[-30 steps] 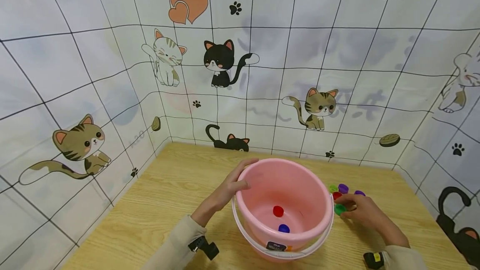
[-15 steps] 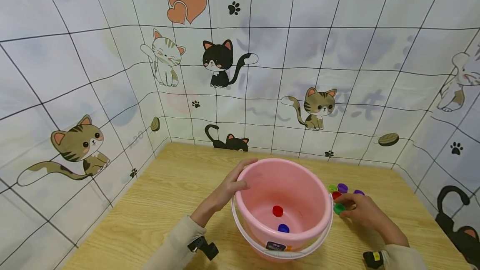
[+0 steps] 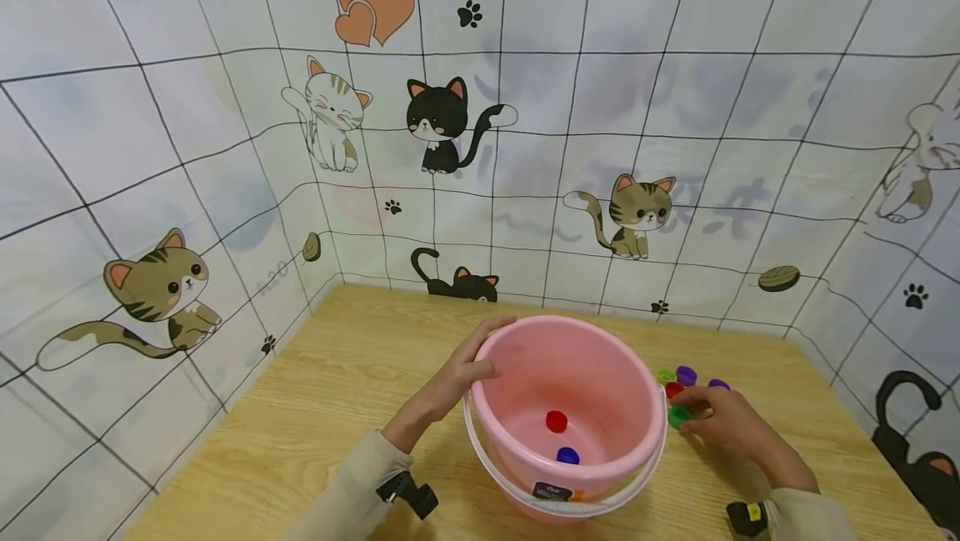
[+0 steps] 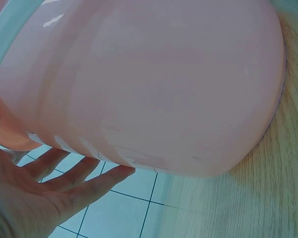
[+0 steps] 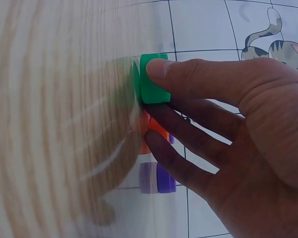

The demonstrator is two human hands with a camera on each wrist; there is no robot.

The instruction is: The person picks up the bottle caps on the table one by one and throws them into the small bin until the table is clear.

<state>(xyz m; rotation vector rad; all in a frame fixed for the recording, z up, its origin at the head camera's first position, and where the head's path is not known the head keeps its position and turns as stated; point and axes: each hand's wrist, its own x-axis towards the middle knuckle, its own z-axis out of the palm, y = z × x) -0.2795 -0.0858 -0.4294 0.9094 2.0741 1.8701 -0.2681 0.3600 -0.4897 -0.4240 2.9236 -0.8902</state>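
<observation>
Over on the left, the person's left hand (image 3: 453,378) grips the pink plastic bucket (image 3: 562,366) by its rim, thumb lapped over the edge, fingers along the outside. Light, steady pressure should be enough there; a hard squeeze might shift it. Down inside lie a red bottle cap (image 3: 556,422) and a blue bottle cap (image 3: 567,456), apart, and the white handle (image 3: 585,511) hangs at the front. Just right of the bucket, the right hand (image 3: 727,418) pinches a green bottle cap (image 3: 679,418) at the tabletop (image 3: 337,374); whether it is clear of the wood I can't tell. Best to hold it squarely by its sides and lift straight up, sparing the second red cap (image 3: 674,391) close behind.
</observation>
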